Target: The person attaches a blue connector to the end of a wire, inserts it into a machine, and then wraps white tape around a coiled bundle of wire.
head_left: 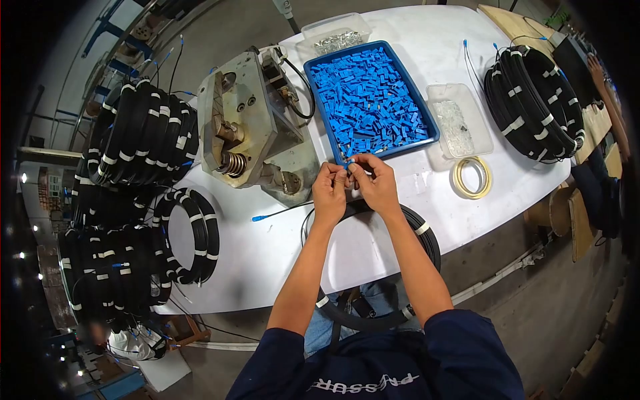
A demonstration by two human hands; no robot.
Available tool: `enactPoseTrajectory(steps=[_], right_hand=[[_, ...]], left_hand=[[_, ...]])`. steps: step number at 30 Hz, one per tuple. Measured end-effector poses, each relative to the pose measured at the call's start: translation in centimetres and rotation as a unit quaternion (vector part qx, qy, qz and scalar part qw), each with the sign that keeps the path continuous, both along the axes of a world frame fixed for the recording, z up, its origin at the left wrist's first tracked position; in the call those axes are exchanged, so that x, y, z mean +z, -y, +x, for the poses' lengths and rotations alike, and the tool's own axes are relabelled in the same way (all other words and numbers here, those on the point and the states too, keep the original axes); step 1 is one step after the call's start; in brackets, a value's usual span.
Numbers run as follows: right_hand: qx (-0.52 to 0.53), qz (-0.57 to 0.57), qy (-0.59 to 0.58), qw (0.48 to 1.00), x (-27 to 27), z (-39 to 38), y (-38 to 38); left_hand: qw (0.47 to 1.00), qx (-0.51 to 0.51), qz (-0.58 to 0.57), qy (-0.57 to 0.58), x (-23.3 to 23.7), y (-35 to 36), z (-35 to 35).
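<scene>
My left hand (329, 191) and my right hand (375, 181) meet at the near edge of the blue tray (432, 139). Both have thumb and fingers pinched together, fingertips almost touching. A small blue piece shows at the right fingertips; what the left fingers pinch is hidden. Many small blue plastic connector housings (373, 100) fill the tray. Beneath my forearms lies a coil of black cable (432, 243), bound with white tape and hanging over the table edge towards my lap. One cable end with a blue connector (260, 218) rests on the table to the left.
A metal machine (247, 113) stands left of the tray. Clear plastic boxes (460, 123) hold small parts at right and behind. A yellow tape roll (471, 178) lies near the right box. Taped black cable coils (533, 103) sit at right, with stacked coils (143, 133) at left.
</scene>
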State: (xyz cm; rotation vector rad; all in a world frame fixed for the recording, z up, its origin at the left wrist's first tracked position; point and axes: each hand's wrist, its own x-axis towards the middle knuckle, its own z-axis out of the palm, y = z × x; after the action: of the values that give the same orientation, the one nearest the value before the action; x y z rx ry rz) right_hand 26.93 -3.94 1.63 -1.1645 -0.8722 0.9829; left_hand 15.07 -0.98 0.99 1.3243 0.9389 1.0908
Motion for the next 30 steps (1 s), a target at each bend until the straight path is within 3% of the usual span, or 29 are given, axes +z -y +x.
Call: enactPoseTrajectory(steps=[9,22,30], right_hand=[[0.002,0.005,-0.049,0.999,0.0,0.0,0.0],[0.005,-0.006,0.001,1.000,-0.1,0.3,0.0],[-0.028,-0.013,-0.093,0.995,-0.3,0.5,-0.2]], left_hand=[[1.000,-0.003,-0.006,0.001,0.4,0.1,0.0],[0.999,-0.016,-0.028,0.016,0.5,0.1,-0.1],[0.999,-0.018,0.047,0.005,0.7,0.8,-1.4]])
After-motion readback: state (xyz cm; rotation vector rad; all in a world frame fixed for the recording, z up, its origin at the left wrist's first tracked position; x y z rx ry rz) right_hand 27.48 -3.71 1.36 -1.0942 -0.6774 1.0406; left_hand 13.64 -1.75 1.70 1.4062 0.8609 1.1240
